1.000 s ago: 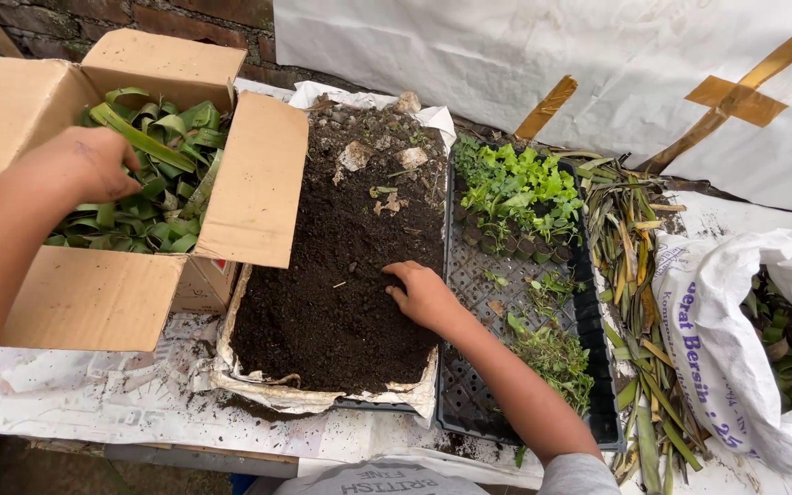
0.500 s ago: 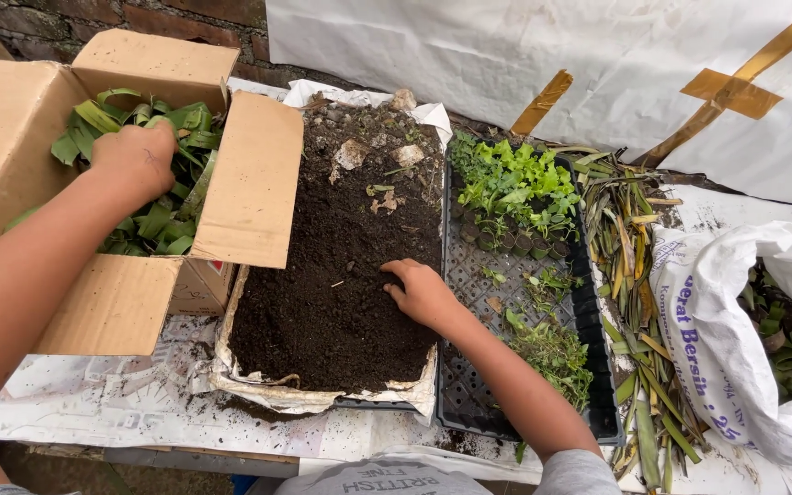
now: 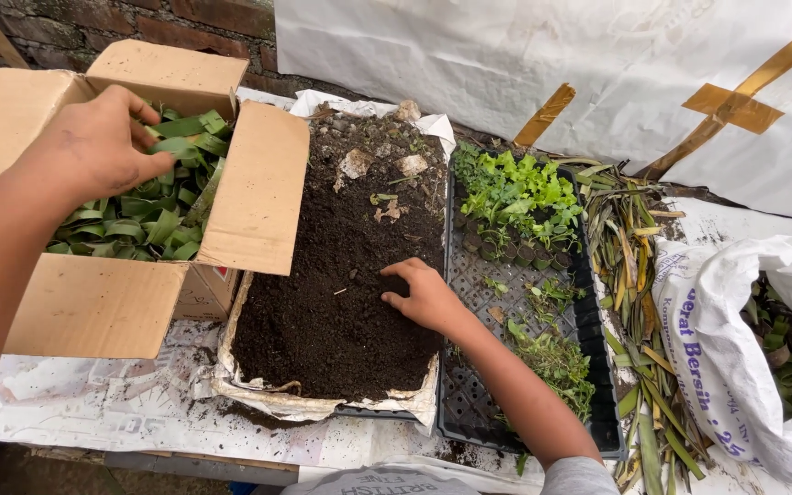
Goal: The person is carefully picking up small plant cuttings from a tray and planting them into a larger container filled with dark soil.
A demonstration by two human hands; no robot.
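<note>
Left hand (image 3: 93, 147) reaches forward, right hand (image 3: 423, 295) curled, palm-down.
</note>
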